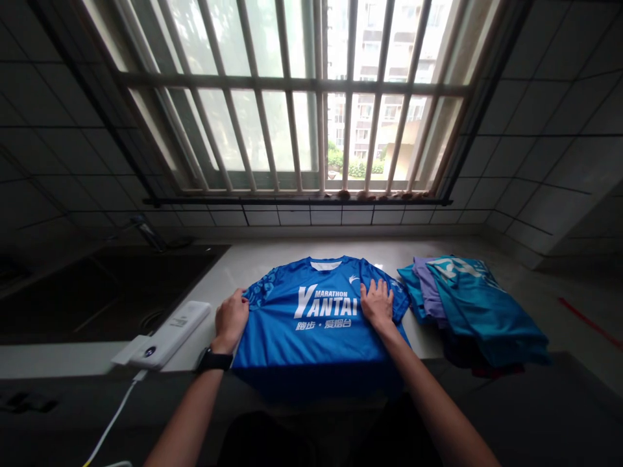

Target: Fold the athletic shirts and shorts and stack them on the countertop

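A blue T-shirt (272, 334) with white "Marathon Yantai" lettering lies front up on the counter, its collar toward the window and its lower part hanging over the front edge. At the shirt's left sleeve edge, my left hand (232, 318) has its fingers closed on the fabric; a dark watch is on that wrist. My right hand (377, 301) rests flat on the chest beside the lettering, fingers spread, holding nothing. Close by on the right sits a pile of clothes (481, 305) in teal, purple and darker colours.
On the left, a white power bank (172, 334) with a cable (114, 415) lies near the counter's (219, 275) front edge. Behind it is a dark sink (97, 292) with a faucet (147, 232). A barred window (296, 84) rises above the tiled back wall.
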